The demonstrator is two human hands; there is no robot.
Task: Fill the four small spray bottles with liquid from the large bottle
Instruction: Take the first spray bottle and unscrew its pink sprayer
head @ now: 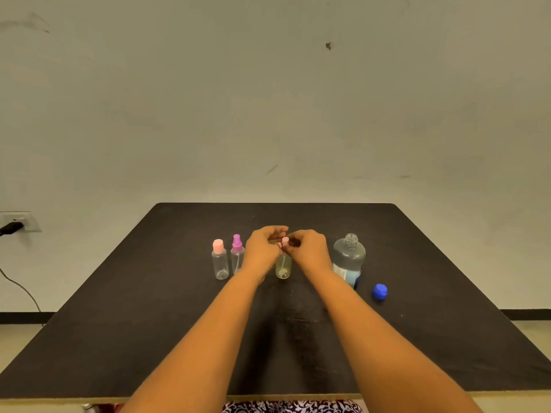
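Hands are together at the top of the middle spray bottle (pixel 283 267): left hand (pixel 264 248) is curled round its neck, and right hand (pixel 310 248) pinches the pink sprayer (pixel 285 240) sitting on it. That bottle stands upright on the desk (pixel 149 323) with what looks like yellowish liquid inside. Just left of the left hand are a purple-topped bottle (pixel 237 255) and a pink-capped bottle (pixel 220 261), both upright and clear. Off to the right, the large bottle (pixel 349 259) stands open, with its blue cap (pixel 380 292) lying on the desk beside it.
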